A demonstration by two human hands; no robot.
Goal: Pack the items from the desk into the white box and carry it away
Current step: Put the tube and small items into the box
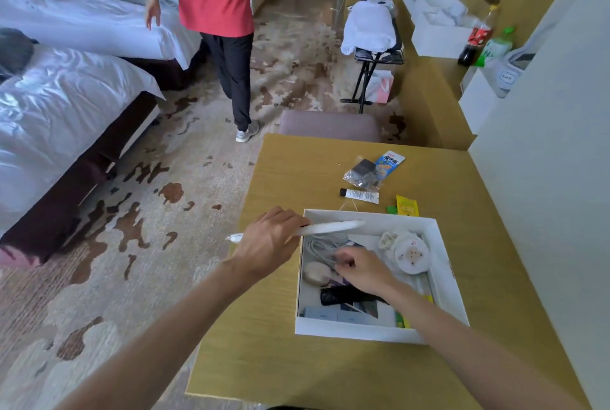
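Four items on counter past white box: clear bag, blue packet, tube, yellow sachet. Mid-packing: left grip curled round white stick above box rim, right grip pinching grey cable inside. Next: drop stick in.

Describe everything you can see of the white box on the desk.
The white box is a shallow, open-topped rectangular tray, cardboard by its look, lying flat on the yellowish desk. It is partly filled: a grey cable, a round white item, a beige oval, a black comb-like piece and small pale cartons. The right hand reaches inside, fingers curled at the cable. The left hand holds a long white item above its far left corner.
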